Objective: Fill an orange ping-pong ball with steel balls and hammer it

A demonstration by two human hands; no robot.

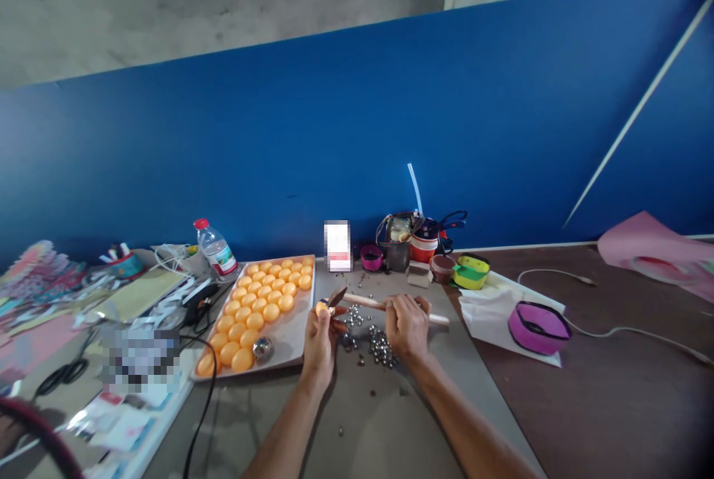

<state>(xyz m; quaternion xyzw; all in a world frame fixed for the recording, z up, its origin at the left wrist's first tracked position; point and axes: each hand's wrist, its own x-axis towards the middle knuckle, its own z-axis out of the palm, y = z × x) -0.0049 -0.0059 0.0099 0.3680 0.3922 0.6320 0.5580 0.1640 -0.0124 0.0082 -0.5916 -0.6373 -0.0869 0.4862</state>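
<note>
My left hand (320, 341) is closed around a small orange ball (322, 306) that has silvery pieces on one side. My right hand (409, 324) grips a long pale-handled tool (362, 300) whose dark pointed tip (338, 297) meets or lies very near the ball; I cannot tell if it is a brush or a blade. Between the hands, loose shiny silver pieces (381, 349) lie in piles on the grey mat (362, 419). Left of my left hand, a shallow tray (290, 349) holds rows of orange balls (256, 304) and one silver-covered ball (262, 349).
Behind the mat stand a purple bowl (371, 259), a red-and-white cup (424, 248) and a yellow-green container (471, 272). A purple container (538, 329) sits on white paper at right. A water bottle (216, 248), a black cable (207, 404) and clutter are at left.
</note>
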